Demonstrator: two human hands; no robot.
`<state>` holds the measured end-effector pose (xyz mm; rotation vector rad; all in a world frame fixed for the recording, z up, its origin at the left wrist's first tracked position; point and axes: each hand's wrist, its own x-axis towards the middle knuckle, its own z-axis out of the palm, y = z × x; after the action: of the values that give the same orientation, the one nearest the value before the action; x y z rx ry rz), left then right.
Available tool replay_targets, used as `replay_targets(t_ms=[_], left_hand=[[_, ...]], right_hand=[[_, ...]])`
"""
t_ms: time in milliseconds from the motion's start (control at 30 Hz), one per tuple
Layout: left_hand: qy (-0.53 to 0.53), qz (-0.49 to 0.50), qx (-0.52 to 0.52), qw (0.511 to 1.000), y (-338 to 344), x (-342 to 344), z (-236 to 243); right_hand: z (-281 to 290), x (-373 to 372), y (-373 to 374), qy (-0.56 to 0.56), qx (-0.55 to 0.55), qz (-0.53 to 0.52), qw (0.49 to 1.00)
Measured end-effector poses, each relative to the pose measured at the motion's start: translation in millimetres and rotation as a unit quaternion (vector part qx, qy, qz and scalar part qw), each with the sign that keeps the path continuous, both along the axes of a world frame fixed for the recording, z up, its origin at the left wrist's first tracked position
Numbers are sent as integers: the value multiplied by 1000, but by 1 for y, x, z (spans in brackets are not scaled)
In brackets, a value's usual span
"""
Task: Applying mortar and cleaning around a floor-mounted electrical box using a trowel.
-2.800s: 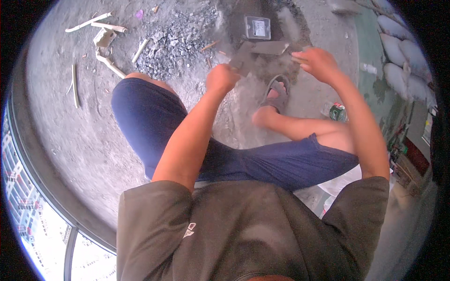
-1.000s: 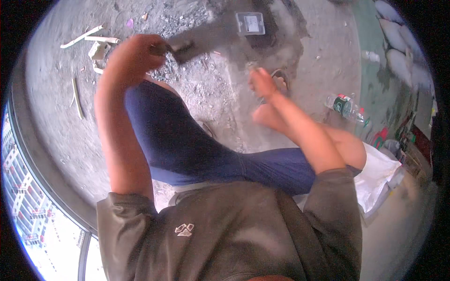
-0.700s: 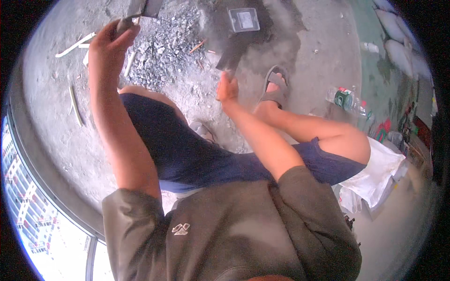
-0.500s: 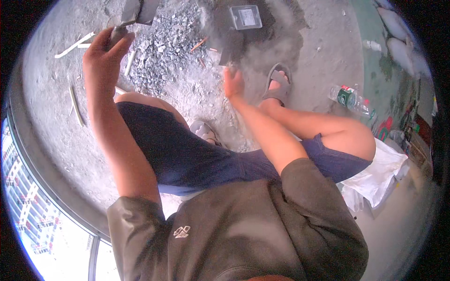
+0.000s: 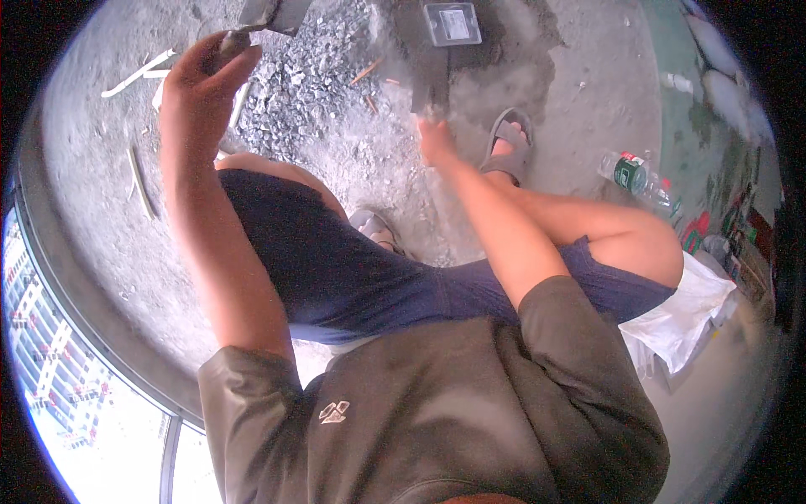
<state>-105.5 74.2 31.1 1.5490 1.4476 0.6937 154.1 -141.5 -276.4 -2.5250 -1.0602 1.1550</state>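
Note:
At the upper left my left hand (image 5: 206, 101) is closed around the handle of a trowel with a flat grey blade (image 5: 284, 15). The blade runs up to the top edge of the picture, where part of it is cut off. My right hand (image 5: 436, 141) is low over the floor between my feet, its fingers closed on the near end of a flat grey blade-like tool (image 5: 431, 88). That tool lies against dark, wet-looking grey mortar (image 5: 495, 71); its grip is hidden by the hand. Beyond it, a clear plastic box (image 5: 453, 24) with a white label rests on the dark patch.
Grey gravel (image 5: 298, 97) is spread between my hands. Pale strips (image 5: 138, 74) lie at the left. My sandalled right foot (image 5: 510, 144) is close beside the right hand. Plastic bottles (image 5: 638, 178) and a white sack (image 5: 684, 315) lie at the right.
The whole view has shifted slightly, so the scene sits further right. The trowel in my left hand has turned a little and moved right. My right hand and its tool have moved slightly right.

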Motion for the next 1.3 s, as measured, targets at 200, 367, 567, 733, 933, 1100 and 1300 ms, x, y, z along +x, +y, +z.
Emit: replay_targets(t_ms=[200, 367, 567, 733, 933, 1100, 1300], left_hand=[[-27, -31, 11, 999, 4, 5, -3], [60, -39, 27, 997, 0, -12, -1], [85, -38, 40, 995, -1, -10, -1], [62, -24, 40, 997, -2, -17, -4], [41, -28, 7, 999, -3, -14, 2], [11, -25, -10, 1000, -2, -16, -3], [70, -29, 23, 997, -1, -10, 1]], right_hand=[[-4, 2, -38, 8, 5, 55, 998], [81, -42, -11, 39, 24, -87, 995], [71, -34, 9, 37, 74, -68, 994], [73, -24, 28, 34, 56, -13, 998], [49, -1, 41, 21, 23, -6, 999], [53, 17, 39, 66, 31, 6, 997], [68, 16, 2, 60, 35, 22, 997]])
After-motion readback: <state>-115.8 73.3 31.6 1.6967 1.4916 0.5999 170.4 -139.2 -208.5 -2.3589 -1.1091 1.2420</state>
